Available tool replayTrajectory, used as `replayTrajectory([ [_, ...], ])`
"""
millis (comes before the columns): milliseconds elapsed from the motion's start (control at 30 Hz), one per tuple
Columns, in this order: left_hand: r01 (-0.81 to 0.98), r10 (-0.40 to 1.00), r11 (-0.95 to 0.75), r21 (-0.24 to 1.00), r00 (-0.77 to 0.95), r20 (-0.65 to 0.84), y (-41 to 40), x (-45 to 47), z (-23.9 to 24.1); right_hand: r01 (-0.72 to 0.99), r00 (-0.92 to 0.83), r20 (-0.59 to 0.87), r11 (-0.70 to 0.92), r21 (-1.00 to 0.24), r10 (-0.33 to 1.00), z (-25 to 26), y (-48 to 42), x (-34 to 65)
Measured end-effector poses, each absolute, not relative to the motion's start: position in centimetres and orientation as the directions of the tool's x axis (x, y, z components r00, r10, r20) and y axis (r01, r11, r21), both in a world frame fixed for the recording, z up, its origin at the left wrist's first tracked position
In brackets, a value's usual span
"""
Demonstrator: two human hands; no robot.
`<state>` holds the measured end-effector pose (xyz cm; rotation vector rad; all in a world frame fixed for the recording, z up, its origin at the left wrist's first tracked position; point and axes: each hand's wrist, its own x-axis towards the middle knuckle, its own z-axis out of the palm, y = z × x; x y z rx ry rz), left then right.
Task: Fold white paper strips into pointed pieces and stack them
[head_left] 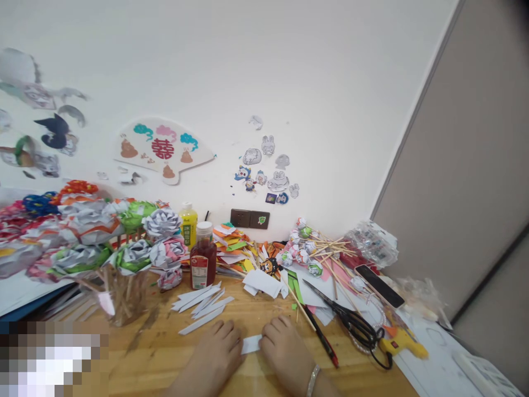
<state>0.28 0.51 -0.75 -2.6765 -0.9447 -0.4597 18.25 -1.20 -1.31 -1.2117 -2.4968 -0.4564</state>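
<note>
On wooden table (165, 353), both hands (left hand (215, 347), right hand (285, 347)) press paper strip (251, 344)

A home craft corner, set up at a wooden table (165, 353) pushed against a white wall (289, 66). Cartoon stickers (268, 171) and a paper fan (163, 148) decorated the wall above the table. On the table stood folded paper flowers (124, 237), with paper strips (204, 309), wooden skewers (330, 251), scissors (351, 322) and a yellow glue gun (403, 343) spread to their right.
</note>
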Motion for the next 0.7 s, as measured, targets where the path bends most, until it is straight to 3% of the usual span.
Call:
replayTrajectory([
  [133,0.649,0.6,-0.759,-0.048,0.727,0.335,0.23,0.3,-0.05,0.826,-0.464,0.452,0.557,-0.09,0.762,-0.91,-1.45,17.98],
  [300,0.693,0.739,-0.668,0.271,0.577,0.346,0.43,0.03,0.12,0.841,-0.276,0.416,0.427,-0.333,0.867,-1.16,-1.33,17.92],
  [467,0.697,0.814,-0.58,0.421,0.486,0.317,0.84,-0.1,-0.26,0.84,-0.163,0.41,0.344,-0.419,0.897,-1.47,-1.03,18.04],
  [700,0.687,0.816,-0.578,0.44,0.497,0.295,1.02,-0.04,-0.4,0.813,-0.156,0.418,0.357,-0.46,0.895,-1.51,-0.94,18.24],
])
